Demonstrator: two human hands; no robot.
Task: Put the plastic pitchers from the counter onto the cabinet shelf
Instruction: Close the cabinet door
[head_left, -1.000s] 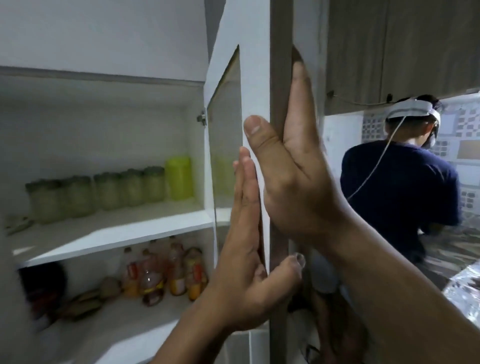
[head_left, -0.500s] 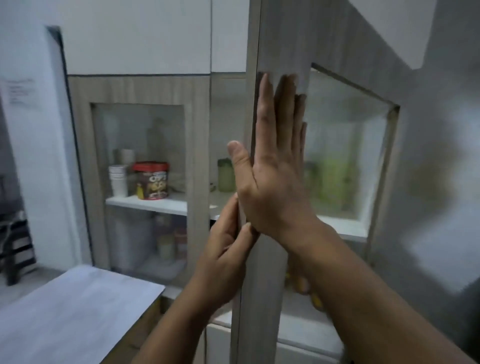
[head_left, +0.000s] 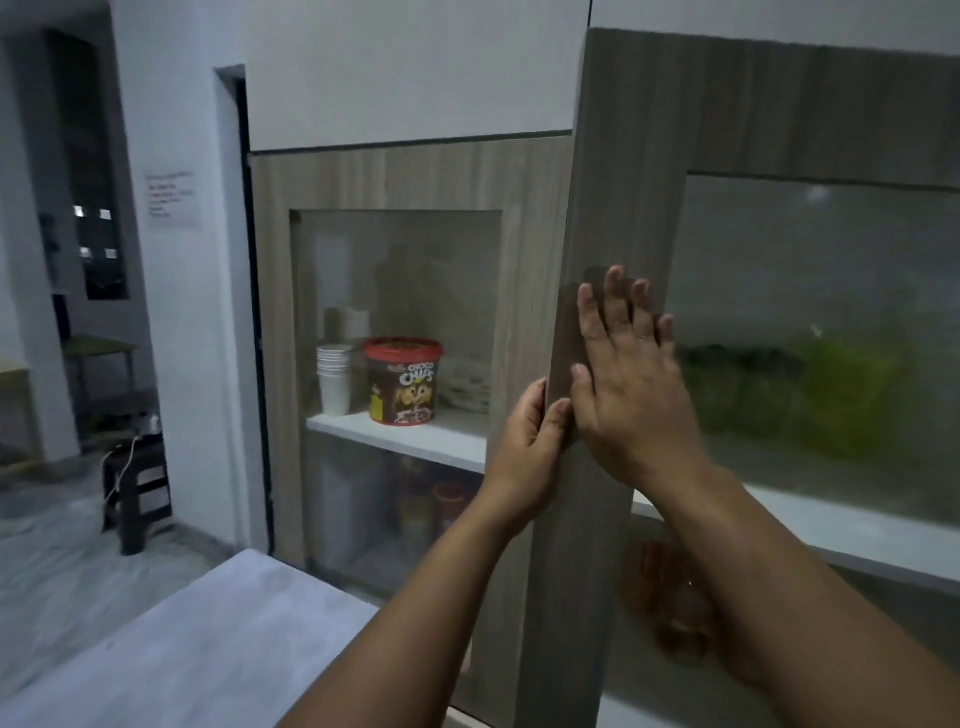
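Note:
The right cabinet door (head_left: 618, 218), wood grain with a frosted glass pane, stands nearly closed. My right hand (head_left: 631, 387) lies flat on its frame, fingers spread, holding nothing. My left hand (head_left: 527, 447) curls its fingers around the door's left edge, thumb on the front. Behind the glass a yellow-green plastic pitcher (head_left: 852, 400) shows blurred on the white shelf (head_left: 852, 530), with several dark-lidded jars (head_left: 737, 395) to its left.
The left cabinet door (head_left: 395, 182) is closed; behind its glass stand stacked white cups (head_left: 333, 379) and a red-lidded cereal tub (head_left: 402, 382). A pale countertop (head_left: 171, 654) lies at lower left. A dark stool (head_left: 137, 488) stands on the floor by a doorway.
The door has swung from wide open to nearly closed under both hands. My view turned left, away from a person at the right, and my right hand went flat on the door front.

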